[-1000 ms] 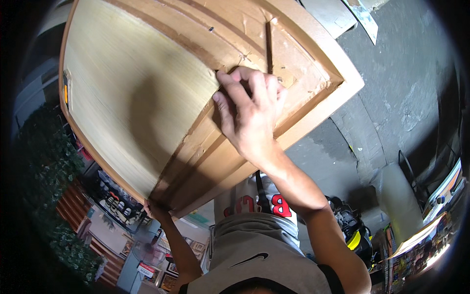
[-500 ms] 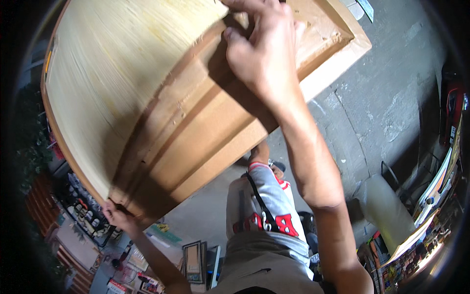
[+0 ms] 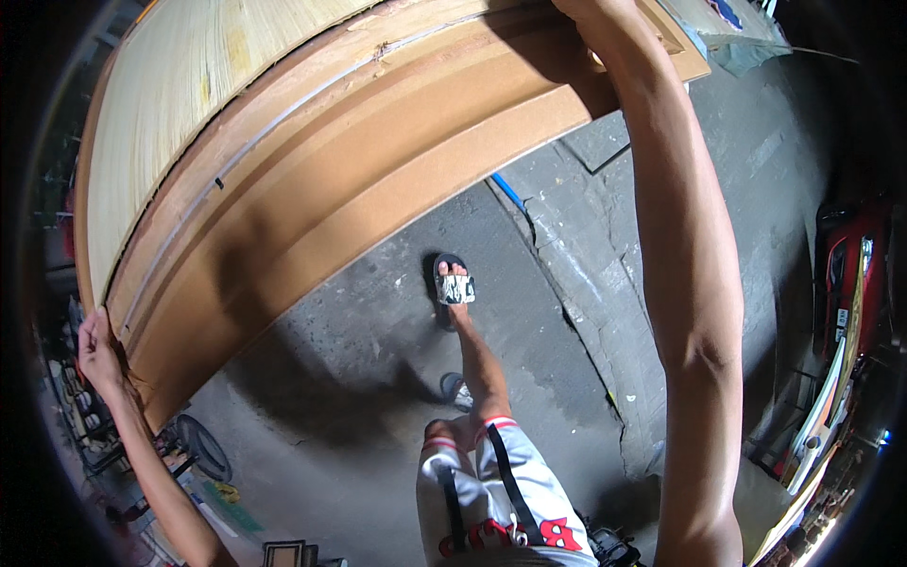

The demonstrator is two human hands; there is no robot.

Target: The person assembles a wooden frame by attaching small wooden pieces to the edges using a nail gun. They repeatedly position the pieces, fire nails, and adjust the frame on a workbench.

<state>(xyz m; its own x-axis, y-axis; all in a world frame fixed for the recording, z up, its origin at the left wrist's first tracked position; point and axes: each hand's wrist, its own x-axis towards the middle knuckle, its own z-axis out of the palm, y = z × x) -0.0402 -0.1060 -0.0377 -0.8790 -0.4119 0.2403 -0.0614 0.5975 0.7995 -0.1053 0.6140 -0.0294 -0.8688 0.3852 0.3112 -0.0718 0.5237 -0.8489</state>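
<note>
A large wooden panel (image 3: 312, 203) fills the upper left, held up above the floor. It has a brown stepped frame and a pale wood-grain sheet (image 3: 189, 94) bordered by a dark gap. A thin whitish strip (image 3: 274, 123) runs along the frame's groove, with a small dark bit on it. At the panel's left corner, my left hand (image 3: 97, 350) is closed on the edge. My right hand (image 3: 593, 8) reaches over the panel's far right part; its fingers lie beyond the top of the picture, so their grip is hidden.
Below lies a cracked grey concrete floor (image 3: 586, 283) with a blue rod (image 3: 508, 192). My sandalled feet (image 3: 455, 288) stand on it. A red vehicle (image 3: 850, 255) and leaning boards (image 3: 831, 397) line the right. A black ring-shaped wheel (image 3: 203, 449) and clutter sit at lower left.
The panel and both hands have shifted up and outward in view, my left hand leftward and my right hand toward the top edge. More floor and both feet now show.
</note>
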